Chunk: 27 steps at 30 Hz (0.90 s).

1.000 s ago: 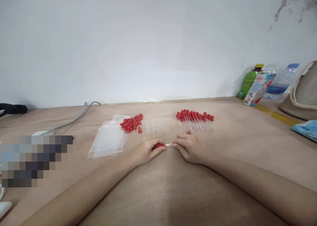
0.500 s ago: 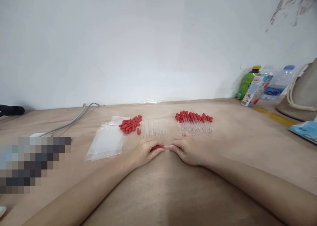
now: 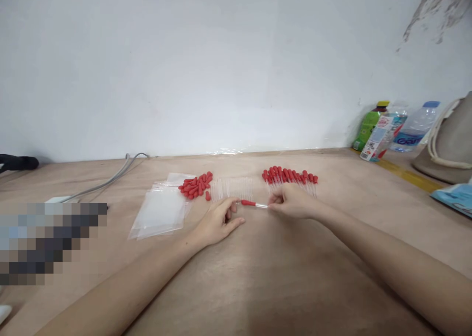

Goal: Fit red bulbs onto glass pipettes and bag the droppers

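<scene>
A glass dropper (image 3: 254,204) with a red rubber bulb is pinched at its clear tube end by my right hand (image 3: 293,202); its bulb points left. My left hand (image 3: 220,221) is open beside the bulb end, thumb and fingers apart, holding nothing. Just beyond the left hand lies a row of clear glass tubes (image 3: 230,188). To their left is a pile of loose red rubber bulbs (image 3: 195,186). Behind my right hand several assembled droppers (image 3: 289,175) lie side by side, their lower tubes partly hidden by the hand.
Clear zip bags (image 3: 162,210) lie left of the bulbs, partly under them. A grey cable (image 3: 106,181) runs along the left. Bottles (image 3: 372,129), a beige bag (image 3: 446,144) and a blue packet (image 3: 453,198) stand or lie at the right. A white wall closes off the back.
My left hand has let go of the red bulb and opened. My right hand has moved away and to the right, carrying the dropper with it toward the assembled ones.
</scene>
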{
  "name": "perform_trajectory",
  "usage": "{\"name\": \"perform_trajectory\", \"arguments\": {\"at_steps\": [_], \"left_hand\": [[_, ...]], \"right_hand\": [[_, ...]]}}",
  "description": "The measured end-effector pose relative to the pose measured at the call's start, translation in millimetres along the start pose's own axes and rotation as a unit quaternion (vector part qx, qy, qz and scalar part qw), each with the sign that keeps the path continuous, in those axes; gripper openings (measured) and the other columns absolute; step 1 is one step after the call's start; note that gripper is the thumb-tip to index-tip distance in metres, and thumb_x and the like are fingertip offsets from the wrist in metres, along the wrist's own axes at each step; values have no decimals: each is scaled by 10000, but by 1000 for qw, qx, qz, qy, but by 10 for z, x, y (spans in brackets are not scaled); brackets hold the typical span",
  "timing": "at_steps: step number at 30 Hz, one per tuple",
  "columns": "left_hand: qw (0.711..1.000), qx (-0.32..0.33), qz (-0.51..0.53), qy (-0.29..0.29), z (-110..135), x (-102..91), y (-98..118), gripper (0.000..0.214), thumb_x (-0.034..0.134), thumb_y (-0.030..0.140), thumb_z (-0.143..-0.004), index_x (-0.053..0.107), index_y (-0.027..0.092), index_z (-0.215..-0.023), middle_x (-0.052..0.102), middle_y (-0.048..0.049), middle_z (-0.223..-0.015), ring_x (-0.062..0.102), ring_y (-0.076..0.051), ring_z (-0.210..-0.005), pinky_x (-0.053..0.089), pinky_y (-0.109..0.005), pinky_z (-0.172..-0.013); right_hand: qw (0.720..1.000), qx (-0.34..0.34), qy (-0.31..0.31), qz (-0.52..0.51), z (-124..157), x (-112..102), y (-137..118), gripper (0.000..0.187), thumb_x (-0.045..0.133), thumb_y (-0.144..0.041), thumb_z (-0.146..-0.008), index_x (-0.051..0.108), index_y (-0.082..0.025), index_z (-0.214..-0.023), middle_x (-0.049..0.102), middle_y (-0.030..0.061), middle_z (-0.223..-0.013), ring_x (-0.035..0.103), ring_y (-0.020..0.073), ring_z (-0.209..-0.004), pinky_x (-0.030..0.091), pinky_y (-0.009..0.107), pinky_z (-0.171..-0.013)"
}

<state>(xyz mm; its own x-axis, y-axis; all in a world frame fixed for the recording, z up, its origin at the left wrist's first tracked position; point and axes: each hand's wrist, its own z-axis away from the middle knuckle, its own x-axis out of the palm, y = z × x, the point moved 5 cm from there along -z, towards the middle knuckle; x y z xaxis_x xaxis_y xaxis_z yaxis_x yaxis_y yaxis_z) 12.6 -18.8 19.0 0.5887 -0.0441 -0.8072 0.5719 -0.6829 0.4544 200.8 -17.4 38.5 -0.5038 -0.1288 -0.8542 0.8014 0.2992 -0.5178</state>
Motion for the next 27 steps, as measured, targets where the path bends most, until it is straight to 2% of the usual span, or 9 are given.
{"name": "perform_trajectory", "arguments": {"at_steps": [2, 5, 7, 9, 12, 16, 22, 27], "left_hand": [[1000, 1, 4, -2, 0, 11, -12, 342, 544, 304, -777, 462, 207, -1095, 528, 4, -833, 488, -102, -624, 438, -236, -602], [1000, 4, 7, -9, -2, 35, -36, 320, 539, 311, -781, 485, 205, -1078, 526, 3, -803, 488, -105, -623, 436, -235, -601], [1000, 8, 8, -11, -5, 46, -46, 260, 535, 312, -787, 527, 198, -1021, 529, 1, -776, 495, -108, -632, 434, -232, -599], [1000, 13, 9, -12, -7, 50, -49, 204, 531, 308, -792, 562, 188, -955, 536, -5, -764, 506, -112, -651, 433, -230, -603], [1000, 20, 14, -17, -9, 56, -44, 170, 532, 297, -795, 585, 177, -904, 548, -13, -764, 522, -116, -676, 437, -233, -623], [999, 22, 19, -21, -13, 62, -41, 147, 535, 285, -797, 595, 173, -870, 556, -15, -772, 527, -112, -671, 437, -231, -619], [999, 31, 19, -18, -23, 54, -29, 140, 534, 280, -799, 597, 167, -853, 551, -14, -754, 522, -108, -659, 436, -228, -608], [999, 32, 14, -19, -15, 53, -18, 148, 526, 286, -805, 597, 171, -866, 552, -18, -756, 528, -114, -669, 438, -234, -617]], "right_hand": [[998, 43, 40, -8, -101, -102, 106, 112, 541, -230, -679, 628, -169, -644, 653, 18, -678, 577, 133, -640, 373, 208, -541], [987, 88, 132, 1, -249, -173, 205, 157, 510, -282, -717, 624, -176, -704, 654, 26, -720, 579, 139, -657, 369, 216, -537], [977, 99, 182, 50, -335, -146, 204, 189, 462, -282, -751, 622, -183, -775, 655, 33, -755, 582, 147, -691, 364, 227, -558], [967, 104, 203, 113, -412, -66, 162, 206, 430, -240, -760, 610, -189, -846, 656, 43, -812, 584, 162, -753, 358, 245, -606], [957, 122, 206, 164, -499, 69, 104, 228, 422, -205, -741, 588, -172, -893, 651, 80, -856, 584, 210, -820, 336, 301, -682], [949, 148, 200, 192, -564, 161, 94, 228, 421, -197, -727, 563, -129, -891, 646, 121, -803, 589, 255, -800, 289, 368, -735], [945, 156, 192, 216, -580, 175, 137, 207, 401, -216, -749, 554, -136, -865, 647, 109, -778, 590, 239, -775, 244, 377, -753], [947, 135, 188, 222, -591, 232, 23, 280, 348, -313, -802, 568, -154, -869, 650, 99, -785, 581, 226, -758, 215, 395, -772]]}}
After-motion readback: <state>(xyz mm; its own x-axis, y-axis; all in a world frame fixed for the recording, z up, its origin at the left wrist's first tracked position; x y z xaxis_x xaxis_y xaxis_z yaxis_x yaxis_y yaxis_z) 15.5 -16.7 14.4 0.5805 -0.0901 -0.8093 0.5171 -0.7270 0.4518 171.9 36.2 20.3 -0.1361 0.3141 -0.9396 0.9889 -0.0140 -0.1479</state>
